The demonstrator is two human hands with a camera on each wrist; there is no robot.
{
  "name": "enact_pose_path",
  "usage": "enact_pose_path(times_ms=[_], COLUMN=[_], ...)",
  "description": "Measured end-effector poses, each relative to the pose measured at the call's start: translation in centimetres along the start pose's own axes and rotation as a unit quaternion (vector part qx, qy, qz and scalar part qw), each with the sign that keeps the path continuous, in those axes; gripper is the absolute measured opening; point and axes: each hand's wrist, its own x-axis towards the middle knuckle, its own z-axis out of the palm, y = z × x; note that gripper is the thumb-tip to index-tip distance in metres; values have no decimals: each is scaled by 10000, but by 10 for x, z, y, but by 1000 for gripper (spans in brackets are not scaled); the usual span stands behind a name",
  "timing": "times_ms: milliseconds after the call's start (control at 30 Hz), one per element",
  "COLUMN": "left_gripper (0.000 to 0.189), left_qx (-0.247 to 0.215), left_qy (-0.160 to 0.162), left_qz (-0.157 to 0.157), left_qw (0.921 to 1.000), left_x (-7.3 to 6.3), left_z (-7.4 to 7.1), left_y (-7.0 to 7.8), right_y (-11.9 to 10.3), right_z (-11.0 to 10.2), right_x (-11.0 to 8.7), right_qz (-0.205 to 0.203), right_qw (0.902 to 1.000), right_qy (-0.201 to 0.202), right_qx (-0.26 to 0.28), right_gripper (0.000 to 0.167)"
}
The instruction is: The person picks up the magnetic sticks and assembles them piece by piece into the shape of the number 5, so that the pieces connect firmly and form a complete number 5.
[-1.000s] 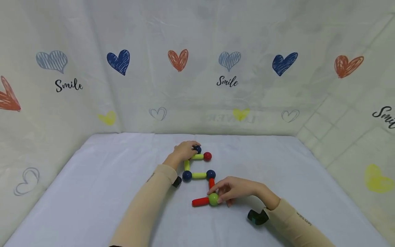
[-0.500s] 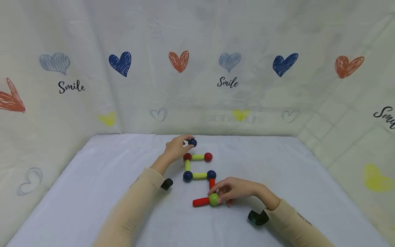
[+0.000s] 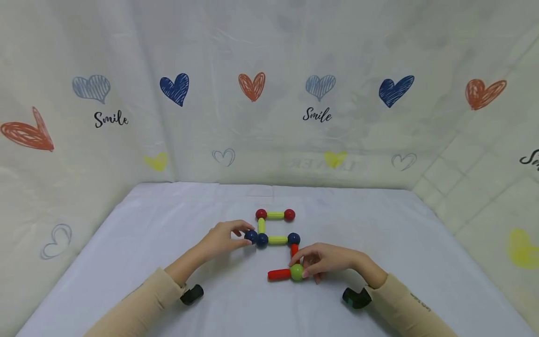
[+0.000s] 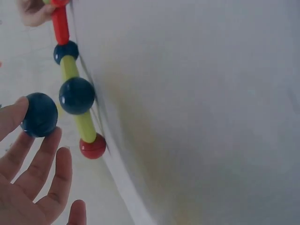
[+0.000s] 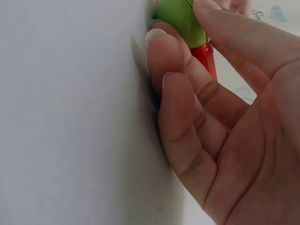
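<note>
My left hand (image 3: 223, 241) pinches a dark blue ball (image 4: 40, 115) between thumb and fingers, right beside the chain's left blue ball (image 3: 262, 240); the two overlap in the head view. With thumb and fingers my right hand (image 3: 326, 260) holds the green ball (image 3: 296, 272) at the chain's near end. The chain lies in an S shape: two red balls (image 3: 289, 215) joined by a yellow-green stick (image 3: 275, 215) at the far end, more yellow-green sticks and another blue ball (image 3: 294, 239) in the middle. A red stick (image 3: 279, 274) points left from the green ball.
A white cloth (image 3: 231, 299) covers the table. Behind it hangs a pale backdrop (image 3: 278, 140) printed with hearts and "Smile". A black wrist device (image 3: 192, 295) sits beneath the left sleeve, another black device (image 3: 356, 298) beneath the right.
My left hand has carried the blue ball from the chain's far end toward me and to the left, beside the left blue ball. My right hand stays at the green ball.
</note>
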Motion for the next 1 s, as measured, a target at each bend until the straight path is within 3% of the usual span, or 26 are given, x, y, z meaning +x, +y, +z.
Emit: enact_pose_path(times_ms=[267, 567, 1000], left_gripper=[31, 29, 28], left_qx=[-6, -161, -36], left_qy=[-546, -1115, -1255], left_qz=[-81, -262, -113], left_qw=[9985, 9933, 9920], left_x=[-24, -30, -30], left_z=[9, 19, 26], left_y=[6, 20, 28], right_y=[1, 0, 1], right_z=[0, 1, 2], right_x=[-1, -1, -2], right_qz=[121, 175, 100], right_qw=[9999, 9997, 9997], right_qy=[6, 132, 163], right_qx=[35, -51, -130], right_gripper=[31, 29, 29])
